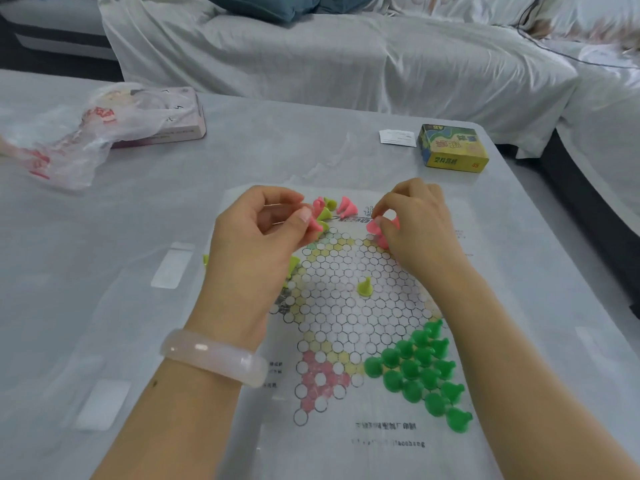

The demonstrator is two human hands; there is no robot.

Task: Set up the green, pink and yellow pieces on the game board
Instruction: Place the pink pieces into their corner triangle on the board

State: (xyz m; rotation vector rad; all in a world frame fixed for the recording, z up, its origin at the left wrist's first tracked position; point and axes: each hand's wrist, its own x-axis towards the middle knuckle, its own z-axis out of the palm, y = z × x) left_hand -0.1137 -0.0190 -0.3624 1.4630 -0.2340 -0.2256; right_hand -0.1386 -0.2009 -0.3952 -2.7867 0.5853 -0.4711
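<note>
Our left hand (258, 223) and right hand (412, 216) each pinch a pink piece (316, 226); a careless wrist could topple the green pieces (420, 370)

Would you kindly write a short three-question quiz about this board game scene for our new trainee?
1. True or false: the green pieces stand grouped at one corner of the game board.
2. What colour is the piece pinched by the left hand?
3. The lone piece mid-board is: A) pink B) yellow C) green.

Key: 1 true; 2 pink; 3 B.
</note>
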